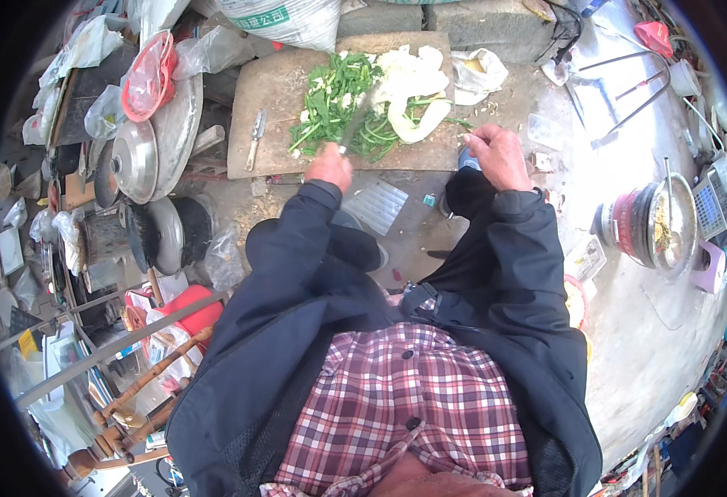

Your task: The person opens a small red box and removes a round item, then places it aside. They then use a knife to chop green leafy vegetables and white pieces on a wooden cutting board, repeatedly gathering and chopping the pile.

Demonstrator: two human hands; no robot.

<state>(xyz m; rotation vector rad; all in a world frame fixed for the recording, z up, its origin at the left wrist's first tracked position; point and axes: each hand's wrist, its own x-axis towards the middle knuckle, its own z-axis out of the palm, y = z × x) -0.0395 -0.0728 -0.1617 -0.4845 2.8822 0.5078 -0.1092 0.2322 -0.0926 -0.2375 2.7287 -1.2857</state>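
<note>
Green chopped leaves and stems, scattered with pale pieces (320, 108), lie on a broad, worn, light-brown wooden board (252, 87), just beyond the left hand (328, 166) and to the left of the right hand (500, 157). The left hand is closed around the handle of a long grey-bladed knife (357, 123) — its blade points away from the body and slants over the greens' right part. The right hand sits just off the board's right edge, fingers partly bent toward the thumb; I cannot tell whether it pinches anything.

Against the greens' right side rests a bright white and pale yellow-green heap (413, 83), too washed out to make out clearly. It occupies the board's far right, and thin green stems (373, 142) stretch below it toward the right hand. A small knife with a pale handle (255, 139) lies near the board's left edge, well apart from both hands.

Beyond the board is a white printed sack (285, 23); a crumpled white plastic bag (479, 73) lies beside its right edge. Nearer the body, a pale ridged rectangular panel (377, 207) lies on the ground — between the legs. Farther left, a round silver metal lid (135, 161) leans among the clutter.
</note>
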